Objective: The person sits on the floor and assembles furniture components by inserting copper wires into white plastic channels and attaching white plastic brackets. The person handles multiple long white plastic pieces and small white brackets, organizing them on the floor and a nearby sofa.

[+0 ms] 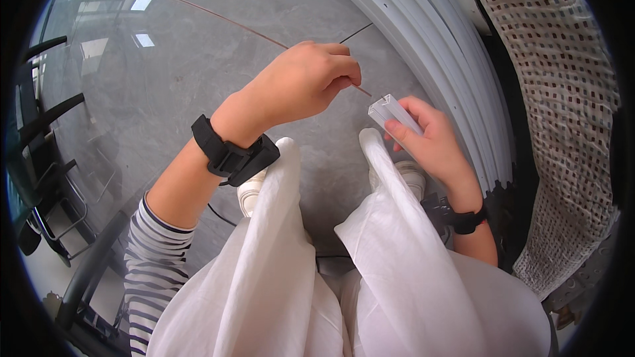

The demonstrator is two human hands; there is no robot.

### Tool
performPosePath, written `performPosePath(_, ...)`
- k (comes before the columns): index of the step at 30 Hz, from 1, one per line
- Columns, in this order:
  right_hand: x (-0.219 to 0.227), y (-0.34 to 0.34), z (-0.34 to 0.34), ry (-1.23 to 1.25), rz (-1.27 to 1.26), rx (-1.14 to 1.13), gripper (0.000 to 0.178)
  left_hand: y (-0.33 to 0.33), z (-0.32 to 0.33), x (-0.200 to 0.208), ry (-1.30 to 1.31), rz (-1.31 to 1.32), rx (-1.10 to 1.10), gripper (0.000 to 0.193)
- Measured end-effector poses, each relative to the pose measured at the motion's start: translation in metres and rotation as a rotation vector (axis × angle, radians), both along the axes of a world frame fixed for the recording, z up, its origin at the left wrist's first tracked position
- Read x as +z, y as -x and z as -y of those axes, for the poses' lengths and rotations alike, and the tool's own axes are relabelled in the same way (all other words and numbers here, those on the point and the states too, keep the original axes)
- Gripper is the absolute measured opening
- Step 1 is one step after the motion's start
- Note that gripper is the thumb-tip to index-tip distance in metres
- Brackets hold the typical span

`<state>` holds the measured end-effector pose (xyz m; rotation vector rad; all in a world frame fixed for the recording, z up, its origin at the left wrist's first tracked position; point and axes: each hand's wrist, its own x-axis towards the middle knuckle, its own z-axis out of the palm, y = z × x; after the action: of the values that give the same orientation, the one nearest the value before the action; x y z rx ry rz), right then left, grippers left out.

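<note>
My left hand (311, 79) is closed around a thin brownish rod (225, 20). The rod stretches back across the floor toward the upper left, and its short front end sticks out past my fingers. That tip is close to the end of a white hollow plastic profile (390, 111); whether it touches or enters the profile I cannot tell. My right hand (430, 139) grips this profile between thumb and fingers, its open end facing my left hand. How far the profile runs behind my right hand is hidden.
Long white plastic strips (456, 46) lie bundled along the right. Beside them hangs a checked cloth (549, 59). Black-framed chairs (53, 152) stand at the left on the glossy grey floor (198, 59). My knees in white trousers (264, 277) are below my hands.
</note>
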<state>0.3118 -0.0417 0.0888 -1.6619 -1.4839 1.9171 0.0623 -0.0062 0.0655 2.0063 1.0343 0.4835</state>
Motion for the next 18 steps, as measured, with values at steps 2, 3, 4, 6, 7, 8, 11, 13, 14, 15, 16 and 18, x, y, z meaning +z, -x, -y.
performPosePath(2,-0.001,-0.002,0.0,-0.016,-0.001,-0.014,0.024,0.0,0.002,0.009,-0.026,0.036,0.04,0.005)
performPosePath(3,-0.001,-0.002,0.0,-0.024,-0.001,-0.022,0.024,-0.001,0.003,0.012,-0.039,0.055,0.059,0.006)
performPosePath(4,0.0,-0.002,0.0,-0.028,0.008,-0.013,0.024,0.0,0.003,0.016,-0.039,0.057,0.064,0.007)
performPosePath(6,0.002,-0.003,0.0,-0.036,0.028,0.004,0.023,0.002,0.005,0.02,-0.039,0.062,0.072,0.009)
performPosePath(7,0.002,-0.002,0.0,-0.09,0.038,0.018,0.023,0.003,0.006,0.02,-0.089,0.056,0.058,0.01)
performPosePath(8,0.002,-0.001,0.001,-0.143,0.049,0.031,0.022,0.004,0.008,0.018,-0.14,0.051,0.044,0.01)
performPosePath(11,0.006,0.002,0.004,-0.253,0.094,0.054,0.02,0.002,0.015,0.015,-0.207,0.052,0.057,0.011)
performPosePath(13,0.008,0.004,0.005,-0.309,0.121,0.069,0.019,0.001,0.019,0.011,-0.214,0.063,0.076,0.011)
performPosePath(14,0.009,0.005,0.005,-0.337,0.13,0.078,0.019,0.002,0.021,0.01,-0.213,0.071,0.083,0.011)
performPosePath(15,0.01,0.005,0.005,-0.365,0.139,0.087,0.019,0.002,0.022,0.008,-0.211,0.078,0.089,0.011)
performPosePath(16,0.01,0.006,0.006,-0.375,0.143,0.087,0.018,0.003,0.022,0.007,-0.212,0.079,0.091,0.011)
performPosePath(18,0.01,0.007,0.007,-0.395,0.148,0.085,0.019,0.003,0.022,0.006,-0.212,0.081,0.094,0.012)
